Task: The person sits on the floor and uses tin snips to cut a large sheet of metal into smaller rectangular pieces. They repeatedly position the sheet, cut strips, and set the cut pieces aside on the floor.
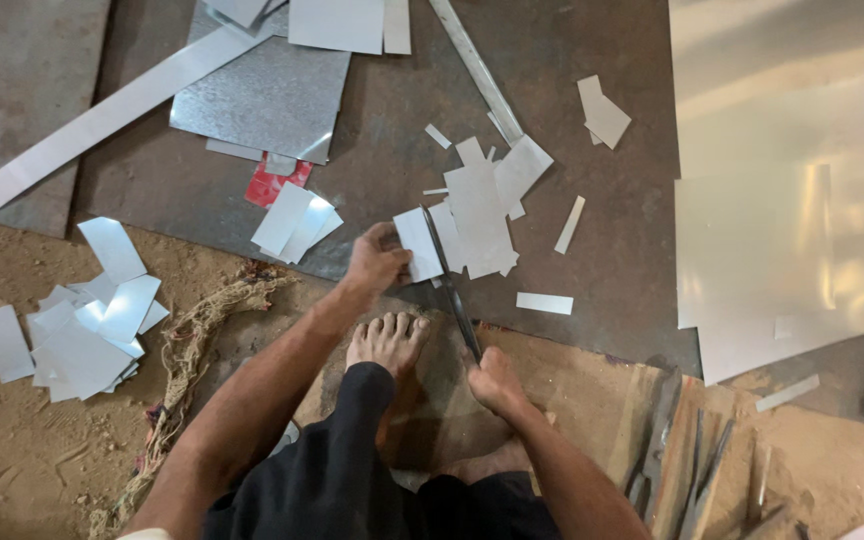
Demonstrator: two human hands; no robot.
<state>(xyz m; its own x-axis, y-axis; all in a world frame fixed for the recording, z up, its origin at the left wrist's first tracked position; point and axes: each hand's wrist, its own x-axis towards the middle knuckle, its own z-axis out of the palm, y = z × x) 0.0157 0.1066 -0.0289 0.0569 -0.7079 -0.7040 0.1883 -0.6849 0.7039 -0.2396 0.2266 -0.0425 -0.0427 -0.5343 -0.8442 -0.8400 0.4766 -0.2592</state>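
My left hand (pixel 376 260) grips a small rectangular sheet-metal piece (pixel 418 243) by its left edge, just above my bare foot (pixel 389 342). My right hand (pixel 495 381) is closed on the handles of long tin snips (pixel 449 282); their blades run up along the right edge of the held piece. A loose pile of cut metal pieces (pixel 487 205) lies right behind the snips on the dark steel plate (pixel 392 120).
A large shiny metal sheet (pixel 787 190) covers the right side. A stack of cut pieces (pixel 87 325) lies on the dirt at left beside a frayed rope (pixel 192 345). A long metal strip (pixel 112 112) and grey sheets lie at the top left. Tools (pixel 687 470) lie at lower right.
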